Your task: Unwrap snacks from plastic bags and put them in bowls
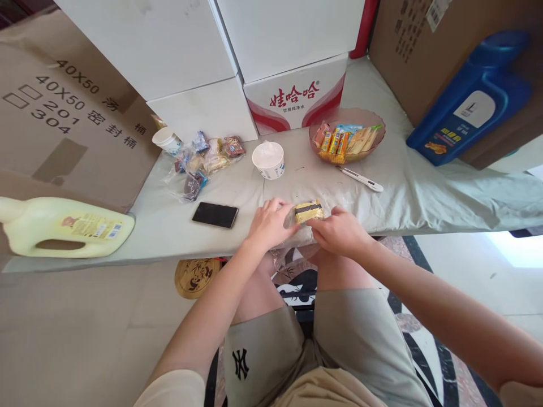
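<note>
Near the front edge of the cloth-covered surface lies a small yellow snack packet (309, 211) with a dark band, in or on crinkled clear plastic. My left hand (274, 223) grips its left side, thumb and fingers bent around the plastic there. From the right, my right hand (339, 230) pinches the packet's lower right edge, its index finger pointing inward; the thumb lies partly behind. Loose clear plastic hangs below, over the edge toward my knees. A white paper tub (268, 160) stands just beyond my hands. To their left rests a black phone (215, 215).
A pink transparent bowl (377, 144) holds stick snacks, with a white utility knife (360, 178) before it. Bagged snacks (212, 155) and a paper cup (167, 140) sit left. Cartons (297, 102) line the back. A yellow jug (102, 226) and blue bottle (470, 107) flank the sides.
</note>
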Motion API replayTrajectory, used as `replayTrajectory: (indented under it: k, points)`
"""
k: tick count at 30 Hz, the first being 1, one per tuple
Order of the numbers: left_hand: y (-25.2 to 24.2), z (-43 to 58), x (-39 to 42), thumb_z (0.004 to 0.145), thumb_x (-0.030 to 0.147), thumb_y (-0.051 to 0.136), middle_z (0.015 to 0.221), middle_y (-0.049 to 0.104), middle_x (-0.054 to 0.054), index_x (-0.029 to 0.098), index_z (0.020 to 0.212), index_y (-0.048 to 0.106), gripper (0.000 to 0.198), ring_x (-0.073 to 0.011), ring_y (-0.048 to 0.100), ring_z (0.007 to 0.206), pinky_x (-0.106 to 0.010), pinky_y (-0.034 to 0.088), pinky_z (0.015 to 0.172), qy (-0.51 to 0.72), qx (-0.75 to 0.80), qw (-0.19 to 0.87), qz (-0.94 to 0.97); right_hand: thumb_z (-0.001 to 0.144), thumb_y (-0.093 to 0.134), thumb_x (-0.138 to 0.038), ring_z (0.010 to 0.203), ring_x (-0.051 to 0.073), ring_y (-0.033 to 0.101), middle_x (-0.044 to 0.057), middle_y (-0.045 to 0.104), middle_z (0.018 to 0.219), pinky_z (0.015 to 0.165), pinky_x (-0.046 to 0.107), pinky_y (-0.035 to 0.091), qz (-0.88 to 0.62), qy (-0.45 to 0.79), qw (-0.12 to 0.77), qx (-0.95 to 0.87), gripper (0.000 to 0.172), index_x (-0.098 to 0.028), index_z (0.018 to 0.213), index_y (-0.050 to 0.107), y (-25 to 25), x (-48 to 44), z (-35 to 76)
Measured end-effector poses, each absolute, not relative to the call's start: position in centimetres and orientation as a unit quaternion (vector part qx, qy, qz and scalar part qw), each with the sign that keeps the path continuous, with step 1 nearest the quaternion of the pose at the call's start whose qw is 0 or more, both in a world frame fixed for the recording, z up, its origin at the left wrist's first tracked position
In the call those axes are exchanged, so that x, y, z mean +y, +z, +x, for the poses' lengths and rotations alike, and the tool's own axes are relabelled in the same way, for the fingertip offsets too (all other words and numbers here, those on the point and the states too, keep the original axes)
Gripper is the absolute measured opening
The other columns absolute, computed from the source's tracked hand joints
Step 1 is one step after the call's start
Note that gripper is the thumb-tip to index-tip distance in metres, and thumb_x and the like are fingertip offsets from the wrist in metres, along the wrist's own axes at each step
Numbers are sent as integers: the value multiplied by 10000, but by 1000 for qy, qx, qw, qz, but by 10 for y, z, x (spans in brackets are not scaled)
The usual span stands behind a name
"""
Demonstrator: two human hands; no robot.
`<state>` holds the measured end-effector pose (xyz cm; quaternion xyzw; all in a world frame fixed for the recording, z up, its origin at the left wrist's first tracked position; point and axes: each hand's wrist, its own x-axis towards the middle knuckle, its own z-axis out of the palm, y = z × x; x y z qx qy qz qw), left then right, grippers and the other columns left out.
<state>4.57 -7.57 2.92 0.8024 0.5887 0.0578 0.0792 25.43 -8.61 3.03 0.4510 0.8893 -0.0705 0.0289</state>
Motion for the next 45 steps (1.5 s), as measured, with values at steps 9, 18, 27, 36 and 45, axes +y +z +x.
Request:
replayTrajectory:
  k: [9,18,27,36,45]
  points:
    - [0,59,-52,942,262,422,857,700,-55,219,859,610,209,-204,664,827,-320,500,749,163,626,255,718,922,458,-156,1119,294,579,129,670,1201,835,384,385,467,-24,-48,883,298,-210,1150,641,11,-81,248]
    - [-1,67,-39,865,296,495,736,667,-15,208,790,481,116,-96,557,563,-214,419,529,385,578,617,370,962,480,-286,910,242,657,93,695,1155,765,353,411,500,-25,-129,856,348,-270,1296,577,3,-61,243]
    - [-29,35,-29,946,292,366,718,599,-9,217,820,521,214,-167,595,749,-288,433,729,357,691,236,583,975,409,-318,882,259,693,116,760,978,813,387,478,527,-86,-266,803,387,-185,1230,668,8,-62,273]
    - [-32,29,-37,964,322,361,739,624,-12,220,857,563,251,-168,590,731,-289,411,721,327,680,217,620,833,612,-327,684,236,642,88,640,860,601,433,530,670,-297,-480,481,415,-190,1225,595,52,85,333]
    - [-33,30,-37,934,457,414,644,574,4,245,847,602,296,-180,580,658,-278,364,632,255,665,215,668,656,613,-137,1370,307,480,143,520,1465,1159,488,368,466,-231,-310,795,791,-191,1430,456,2,21,291]
